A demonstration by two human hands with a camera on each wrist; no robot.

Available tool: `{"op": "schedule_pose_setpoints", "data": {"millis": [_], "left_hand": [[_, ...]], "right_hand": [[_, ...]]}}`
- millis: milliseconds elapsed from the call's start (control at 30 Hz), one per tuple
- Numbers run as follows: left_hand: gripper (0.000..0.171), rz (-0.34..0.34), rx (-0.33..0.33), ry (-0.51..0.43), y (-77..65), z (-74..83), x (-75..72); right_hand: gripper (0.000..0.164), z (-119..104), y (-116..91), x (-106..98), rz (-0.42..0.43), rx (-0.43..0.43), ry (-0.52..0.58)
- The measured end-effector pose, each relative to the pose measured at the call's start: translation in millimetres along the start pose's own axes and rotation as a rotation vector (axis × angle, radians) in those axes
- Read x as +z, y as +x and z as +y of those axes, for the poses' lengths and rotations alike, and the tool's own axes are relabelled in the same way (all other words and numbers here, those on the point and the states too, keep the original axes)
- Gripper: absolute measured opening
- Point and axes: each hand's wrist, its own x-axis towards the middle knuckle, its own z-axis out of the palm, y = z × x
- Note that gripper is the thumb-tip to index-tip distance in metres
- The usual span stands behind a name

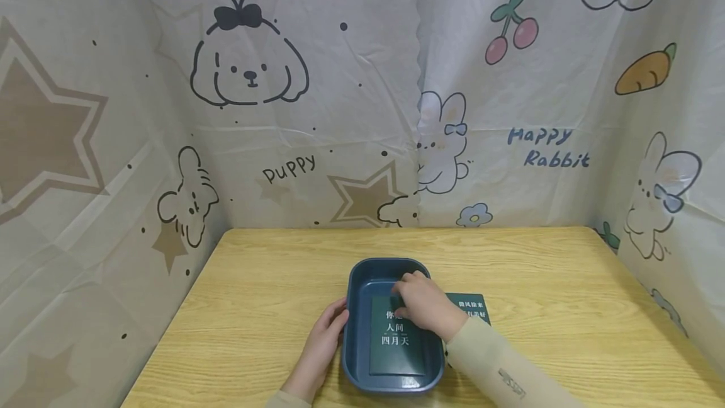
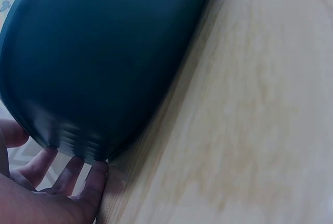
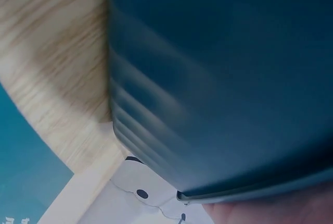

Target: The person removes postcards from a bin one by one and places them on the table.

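A dark blue rectangular bin (image 1: 358, 332) stands near the front of the table. Inside it lies a dark green booklet (image 1: 391, 357) with white Chinese characters on its cover. My left hand (image 1: 324, 339) touches the bin's left outer wall; in the left wrist view its extended fingers (image 2: 67, 174) rest their tips against that wall. Over the right rim reaches my right hand (image 1: 427, 304), its bent fingers and thumb spread apart above the booklet's upper right part. The right wrist view shows mostly the bin's outer wall (image 3: 218, 88), with that hand largely hidden behind the rim.
Another dark green booklet (image 1: 472, 303) with white characters lies on the table right of the bin, partly covered by the right arm. The wood-grain table (image 1: 272, 282) is bordered by hanging printed cloth (image 1: 351, 112) at the back and both sides.
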Motion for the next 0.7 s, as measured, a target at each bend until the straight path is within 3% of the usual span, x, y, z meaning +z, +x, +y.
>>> {"op": "schedule_pose_setpoints", "data": {"millis": [467, 700], "left_hand": [[0.052, -0.002, 0.002, -0.002, 1.6, -2.1, -0.5], [0.052, -0.007, 0.003, -0.006, 1.8, -2.6, -0.6]], "right_hand": [[0.047, -0.1, 1.6, 7.8, 0.003, -0.026, -0.159], [0.046, 1.0, 1.8, 9.7, 0.005, -0.031, -0.184]]}}
